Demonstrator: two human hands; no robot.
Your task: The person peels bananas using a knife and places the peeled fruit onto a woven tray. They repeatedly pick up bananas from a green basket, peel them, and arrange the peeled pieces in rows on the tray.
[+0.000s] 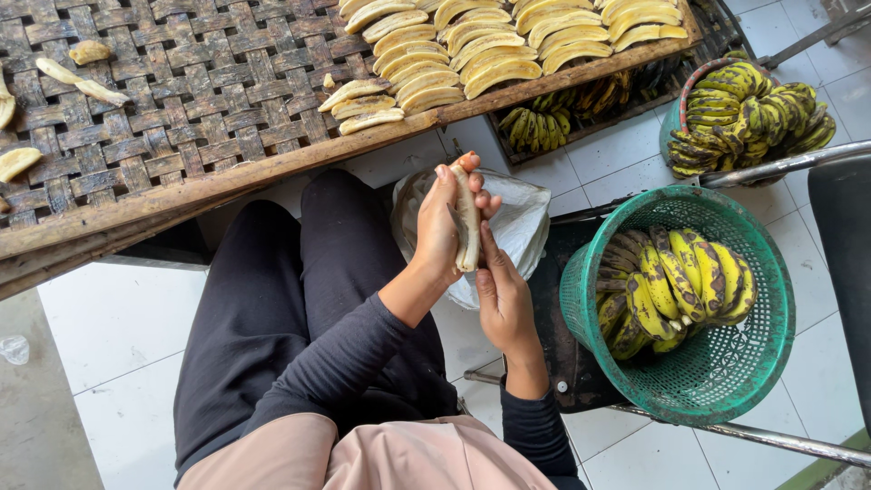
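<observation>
The left hand [437, 231] rises upright above the lap, fingers wrapped around a peeled banana [466, 218] held vertically. The right hand [502, 295] lies just below, palm up, fingers loosely extended against the banana's lower end. A white bag [522, 222] behind is partly hidden.

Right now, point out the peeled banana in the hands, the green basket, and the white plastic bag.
peeled banana [467, 222], head view, middle of its pale flesh.
green basket [726, 377], head view, front mesh wall.
white plastic bag [524, 222], head view, crumpled right side.
</observation>
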